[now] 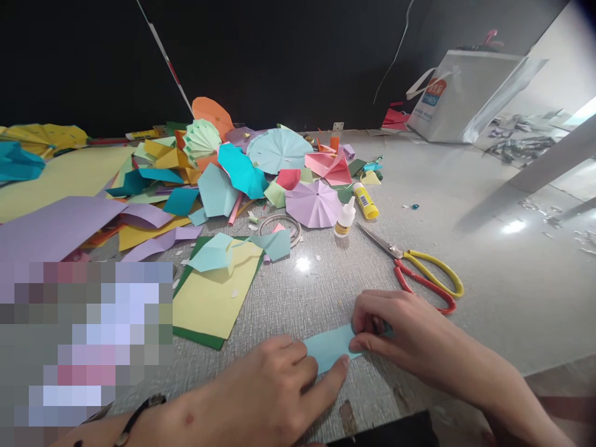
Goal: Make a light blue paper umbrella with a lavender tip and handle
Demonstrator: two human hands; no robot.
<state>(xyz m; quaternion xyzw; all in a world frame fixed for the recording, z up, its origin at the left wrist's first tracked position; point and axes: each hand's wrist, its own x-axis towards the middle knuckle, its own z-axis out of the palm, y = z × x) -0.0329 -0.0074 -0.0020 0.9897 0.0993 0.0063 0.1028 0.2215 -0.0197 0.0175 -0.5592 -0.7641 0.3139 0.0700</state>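
Note:
A light blue paper strip (331,349) lies on the grey tabletop between both hands. My left hand (288,379) presses down on its left end, fingers curled and the thumb or a finger stretched along the near edge. At the strip's right part, my right hand (386,323) is closed, with thumb and fingers pinching the paper; its right end is partly hidden under the palm. Just beyond my right hand rest scissors (395,251) with one red and one yellow handle, blades slightly apart. A white glue bottle (344,220) stands upright near their tips.
A yellow glue stick (365,201) lies behind the bottle. Yellow paper (218,298) over green sheets lies left, with blue scraps on it. Folded paper fans, including a purple one (316,205), and a tape ring (298,231) crowd the back. A white bag (460,93) stands back right.

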